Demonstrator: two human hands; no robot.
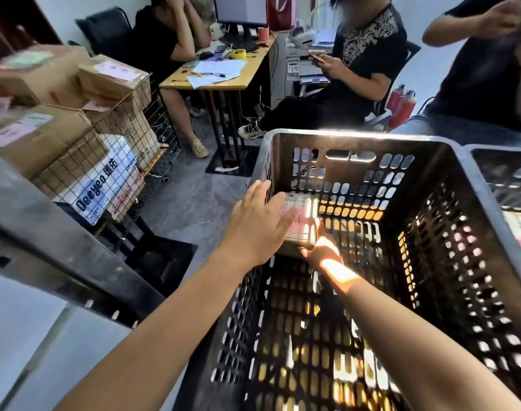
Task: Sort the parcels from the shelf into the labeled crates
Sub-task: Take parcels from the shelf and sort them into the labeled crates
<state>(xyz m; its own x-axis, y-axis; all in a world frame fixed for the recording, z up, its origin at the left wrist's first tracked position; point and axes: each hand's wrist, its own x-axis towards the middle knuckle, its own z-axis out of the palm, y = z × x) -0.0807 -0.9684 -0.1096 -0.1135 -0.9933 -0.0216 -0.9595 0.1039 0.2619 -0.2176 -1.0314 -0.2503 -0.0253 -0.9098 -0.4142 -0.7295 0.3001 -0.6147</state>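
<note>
forearms, two, bare, reaching from the bottom edge into a black slotted crate (357, 134). left hand (262, 226) – fingers spread round the far and left sides of the parcel (300, 218), thumb laid on its labelled top. right hand (324, 250) – under the near right corner, thumb up the side; strong sun glare and the parcel itself hide its other fingers, so how they lie cannot be told. parcel: small, flat, pink-and-white label upward, held inside the crate close to the left wall and, by appearance, above the floor. step in hand, as judged: setting it down. advice: lower it level, keep the label up, free the lower hand first, then lift the upper. edges: left wall just beside the left knuckles, little room there; open room lies to the right and toward the far wall. second crate (502, 149) touches on the right. grey metal rail (46, 221) and wire cage of cartons (114, 161) stand to the left, apart from the crate.
</note>
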